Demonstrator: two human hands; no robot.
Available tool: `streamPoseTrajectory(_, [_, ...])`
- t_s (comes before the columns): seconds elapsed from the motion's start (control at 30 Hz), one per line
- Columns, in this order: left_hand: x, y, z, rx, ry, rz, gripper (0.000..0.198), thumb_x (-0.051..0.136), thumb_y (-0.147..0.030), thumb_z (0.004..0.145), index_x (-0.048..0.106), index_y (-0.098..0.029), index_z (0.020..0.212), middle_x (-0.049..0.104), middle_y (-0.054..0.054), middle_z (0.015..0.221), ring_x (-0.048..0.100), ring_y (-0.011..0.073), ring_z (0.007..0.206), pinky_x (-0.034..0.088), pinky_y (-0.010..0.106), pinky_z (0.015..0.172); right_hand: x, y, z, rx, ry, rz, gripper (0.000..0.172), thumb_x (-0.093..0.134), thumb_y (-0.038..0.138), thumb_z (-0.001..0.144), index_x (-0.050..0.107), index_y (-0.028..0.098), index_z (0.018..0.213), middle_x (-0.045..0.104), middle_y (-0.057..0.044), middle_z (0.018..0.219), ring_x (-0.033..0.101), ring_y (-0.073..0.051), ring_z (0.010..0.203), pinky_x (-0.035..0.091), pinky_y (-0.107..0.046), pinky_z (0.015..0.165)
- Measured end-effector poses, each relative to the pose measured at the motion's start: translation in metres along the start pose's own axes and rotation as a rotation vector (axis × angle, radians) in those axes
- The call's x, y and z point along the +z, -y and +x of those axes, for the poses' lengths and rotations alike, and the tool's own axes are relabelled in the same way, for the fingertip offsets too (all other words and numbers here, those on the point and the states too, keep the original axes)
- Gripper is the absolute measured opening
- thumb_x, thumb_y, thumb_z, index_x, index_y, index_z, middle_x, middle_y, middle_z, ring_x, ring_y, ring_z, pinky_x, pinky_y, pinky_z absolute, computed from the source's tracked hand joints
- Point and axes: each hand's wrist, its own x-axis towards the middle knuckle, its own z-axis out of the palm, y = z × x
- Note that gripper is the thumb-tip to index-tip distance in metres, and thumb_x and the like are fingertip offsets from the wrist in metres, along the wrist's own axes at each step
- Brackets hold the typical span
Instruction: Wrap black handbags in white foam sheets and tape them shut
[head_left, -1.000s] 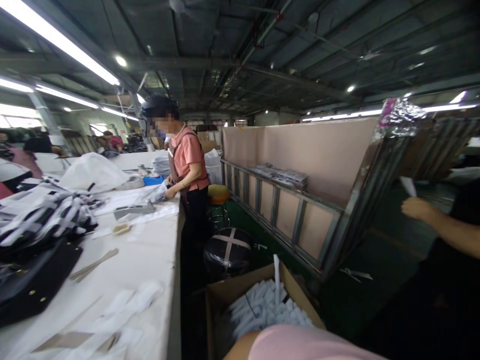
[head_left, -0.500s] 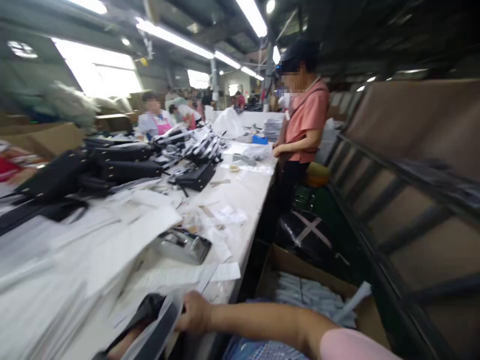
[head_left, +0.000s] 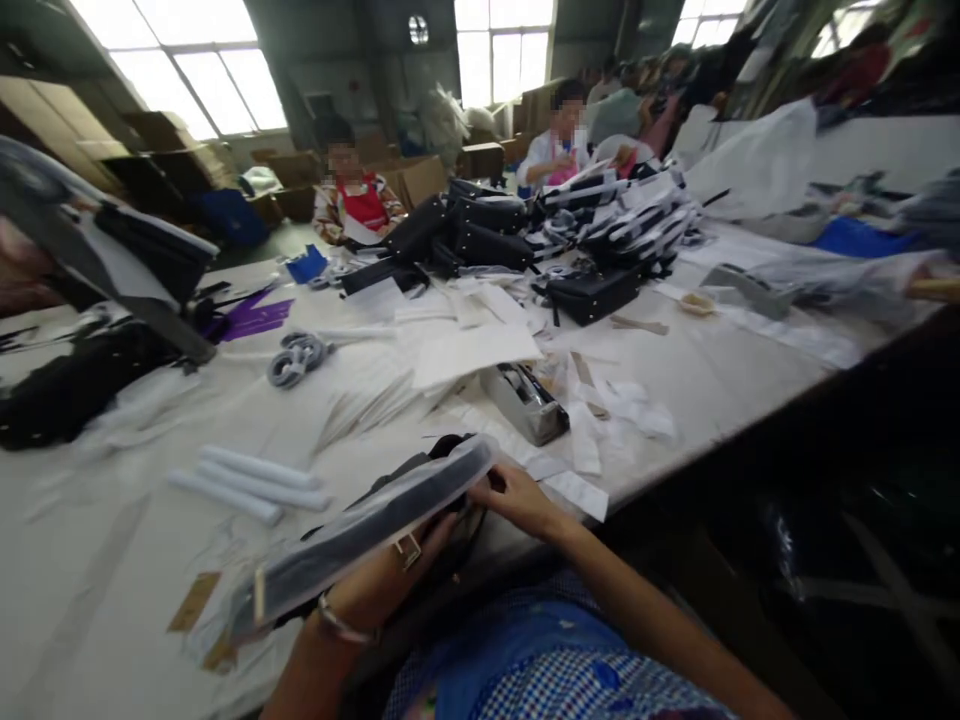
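Observation:
A black bag (head_left: 360,535) with clear plastic film along its edge lies slantwise across both hands, over the near table edge. My left hand (head_left: 401,570), with a bracelet at the wrist, is closed round the bag from below; its fingers are partly hidden. A gold-coloured buckle hangs by that hand. At the bag's right end my right hand (head_left: 517,500) pinches the dark edge or strap there. Just beyond the right hand sits a grey tape dispenser (head_left: 525,400). White tubes (head_left: 247,485) lie on the table left of the bag.
The white table (head_left: 712,370) carries white sheets (head_left: 472,350), a grey coil (head_left: 296,360), purple pieces (head_left: 255,315) and a heap of black bags (head_left: 487,235). A grey upright frame (head_left: 112,250) stands at left. Two people sit across the table; another hand (head_left: 934,285) is at right.
My view has swung left from the aisle to the table. The bag and both hands now show more fully, nearer the middle; my right hand remains at the bag's end.

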Motion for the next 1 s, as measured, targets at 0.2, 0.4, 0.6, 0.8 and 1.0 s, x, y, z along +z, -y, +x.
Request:
streamPoseTrajectory(0.2, [-0.059,0.004,-0.077,-0.294,0.035,-0.105,0.029,0.071,-0.051,0.071,0.078,-0.029,0.087,0.077,0.005,0.087,0.072,0.0295,0.084,0.061,0.038,0.079,-0.031,-0.013,-0.009,-0.104,-0.015,0.013,0.061,0.072,0.043,0.082,0.05,0.025,0.136,0.062,-0.01,0.128,0.061,-0.025,0.115,0.052,-0.042,0.098])
streamPoseTrajectory(0.4, [-0.059,0.078,-0.123,-0.489,-0.622,-0.179,0.048,0.079,-0.053,0.061,0.068,-0.023,0.098,0.073,0.007,0.107,0.068,0.032,0.103,0.057,0.044,0.091,-0.037,-0.016,0.024,-0.345,0.0,-0.393,0.09,0.079,0.04,0.076,0.032,0.028,0.151,0.039,-0.009,0.152,0.035,-0.03,0.141,0.029,-0.048,0.119])
streamPoseTrajectory(0.6, [-0.023,0.123,-0.107,-0.495,-0.458,-0.153,0.079,0.084,-0.042,0.054,0.053,-0.021,0.125,0.06,0.014,0.132,0.058,0.0372,0.121,0.048,0.052,0.102,-0.026,-0.028,0.041,-0.219,-0.005,-0.346,0.097,0.078,0.04,0.076,0.022,0.027,0.154,0.051,-0.012,0.141,0.049,-0.029,0.13,0.038,-0.048,0.111])
streamPoseTrajectory(0.8, [-0.016,0.132,-0.07,-0.498,-0.581,-0.027,0.066,0.081,-0.053,0.048,0.062,-0.016,0.099,0.072,0.012,0.095,0.066,0.0395,0.1,0.053,0.053,0.089,-0.009,-0.038,0.038,-0.139,0.048,-0.193,0.104,0.079,0.044,0.074,0.017,0.024,0.156,0.043,-0.015,0.149,0.041,-0.031,0.138,0.032,-0.051,0.115])
streamPoseTrajectory(1.0, [-0.027,0.132,-0.066,-0.565,-0.602,-0.076,0.069,0.075,-0.059,0.061,0.063,-0.014,0.112,0.071,0.013,0.106,0.064,0.0372,0.107,0.052,0.051,0.093,-0.006,0.007,0.024,-0.122,-0.004,-0.291,0.102,0.078,0.044,0.075,0.017,0.028,0.156,0.053,-0.01,0.142,0.054,-0.03,0.127,0.04,-0.046,0.109])
